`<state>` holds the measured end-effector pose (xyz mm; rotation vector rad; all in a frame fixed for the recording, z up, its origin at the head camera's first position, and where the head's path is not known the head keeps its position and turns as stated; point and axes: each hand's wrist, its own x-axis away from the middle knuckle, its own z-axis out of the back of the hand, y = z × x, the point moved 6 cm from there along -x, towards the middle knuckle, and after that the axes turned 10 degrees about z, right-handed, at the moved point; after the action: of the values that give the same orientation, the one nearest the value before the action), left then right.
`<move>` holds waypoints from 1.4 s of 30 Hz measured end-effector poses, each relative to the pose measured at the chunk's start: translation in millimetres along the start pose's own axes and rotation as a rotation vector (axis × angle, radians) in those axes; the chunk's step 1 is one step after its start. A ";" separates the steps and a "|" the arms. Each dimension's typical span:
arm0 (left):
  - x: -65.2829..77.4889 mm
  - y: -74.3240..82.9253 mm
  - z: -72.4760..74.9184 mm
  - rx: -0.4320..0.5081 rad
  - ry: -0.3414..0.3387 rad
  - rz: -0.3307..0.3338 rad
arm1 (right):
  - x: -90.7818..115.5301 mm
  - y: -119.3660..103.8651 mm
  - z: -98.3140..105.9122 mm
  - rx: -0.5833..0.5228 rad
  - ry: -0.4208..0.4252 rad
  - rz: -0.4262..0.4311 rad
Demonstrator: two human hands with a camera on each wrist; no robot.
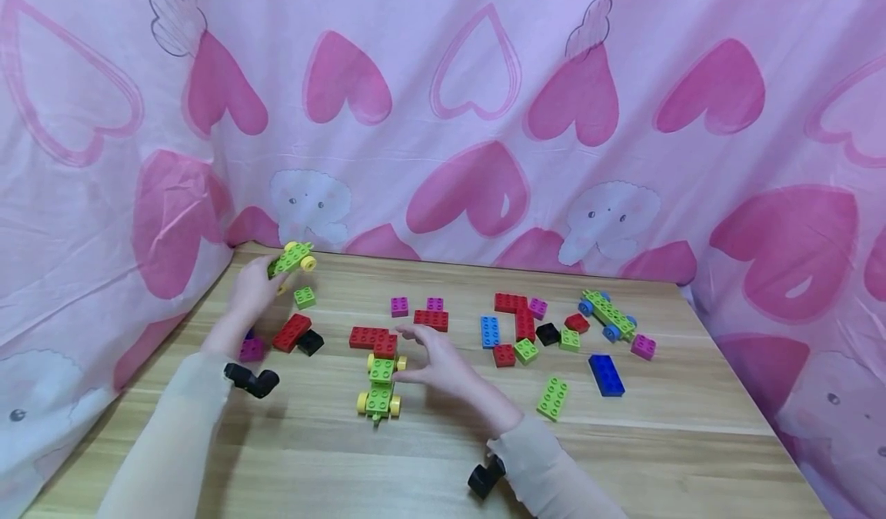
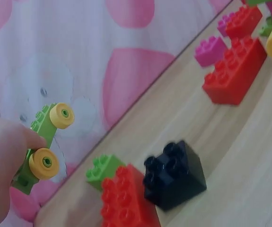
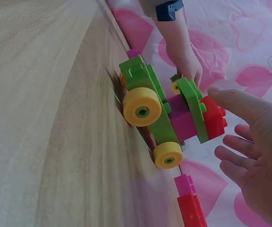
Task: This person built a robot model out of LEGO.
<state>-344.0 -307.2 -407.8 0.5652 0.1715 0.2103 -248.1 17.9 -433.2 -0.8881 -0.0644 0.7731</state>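
My left hand (image 1: 251, 292) is lifted over the table's back left corner, its thumb and fingers pinching a green toy car base (image 1: 294, 257) with yellow wheels. The left wrist view shows that car base (image 2: 44, 124) tilted up. My right hand (image 1: 443, 361) hovers with spread fingers beside a built toy car (image 1: 378, 400). This car stands on the table on yellow wheels. On its green base (image 3: 162, 128), a magenta brick (image 3: 181, 118), a green piece (image 3: 192, 108) and a red brick (image 3: 213, 117) are stacked. The thumb tip is close by the red brick; the palm holds nothing.
Near the left arm lie red (image 1: 292, 333), black (image 1: 311, 342), green (image 1: 304, 297) and magenta (image 1: 252, 349) bricks. Several loose bricks and a car base with blue wheels (image 1: 609, 315) spread over the right. A pink heart-print curtain (image 1: 388, 165) borders the table (image 1: 311, 465).
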 end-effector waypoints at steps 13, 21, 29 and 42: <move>34.3 63.2 16.1 0.047 0.024 -0.052 | 9.1 -7.5 19.4 -0.045 0.094 -0.024; 66.7 112.6 15.6 0.136 0.116 -0.186 | 19.1 -18.9 42.5 -0.011 0.166 0.017; 105.2 157.2 3.0 0.195 0.131 -0.318 | 31.1 -21.9 68.7 0.022 0.288 0.103; 159.2 198.3 -29.9 0.293 0.125 -0.454 | 52.7 -14.0 103.2 0.004 0.415 0.120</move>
<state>-226.7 -89.7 -340.7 0.7880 0.4501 -0.2255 -238.1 115.3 -369.7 -1.0393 0.3590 0.6859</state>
